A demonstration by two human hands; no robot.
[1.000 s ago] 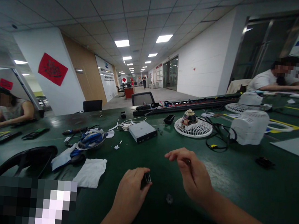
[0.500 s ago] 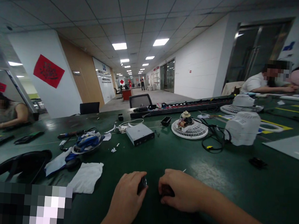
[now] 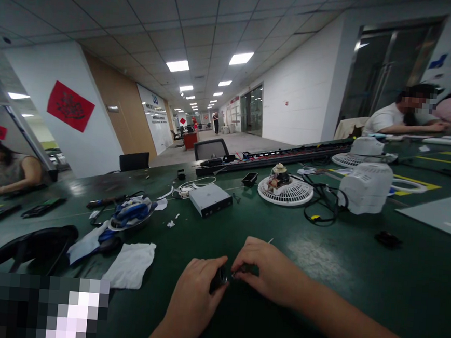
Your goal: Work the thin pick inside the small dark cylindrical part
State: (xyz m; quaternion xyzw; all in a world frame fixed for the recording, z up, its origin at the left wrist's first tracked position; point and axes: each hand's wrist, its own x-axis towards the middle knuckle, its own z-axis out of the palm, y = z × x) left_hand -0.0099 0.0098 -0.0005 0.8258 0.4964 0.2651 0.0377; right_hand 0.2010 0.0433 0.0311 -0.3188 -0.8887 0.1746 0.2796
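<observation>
In the lower middle of the head view, my left hand (image 3: 198,294) is closed around a small dark cylindrical object (image 3: 220,279) with a shiny rim, whose end faces right. Just to the right, my right hand (image 3: 266,268) has thumb and fingers pinched together close to that rim. What the pinch holds is too small and hidden to name. A thin pale tip (image 3: 270,241) sticks out behind the right knuckles. Farther up the bench lies a silver disc drive (image 3: 210,199). A crumpled white cloth (image 3: 130,265) is left of my left hand.
Beyond are a white fan grille (image 3: 286,192) with an exposed motor, a white plastic housing (image 3: 366,188) with black cable, and a black tray (image 3: 249,179). Left are a bowl (image 3: 131,225) with blue-and-white material and black headphones (image 3: 28,242). Co-workers sit at both sides.
My right hand has moved left and slightly up, its fingertips now close to the cylinder's rim. My left hand has shifted slightly right with the dark cylinder still in it.
</observation>
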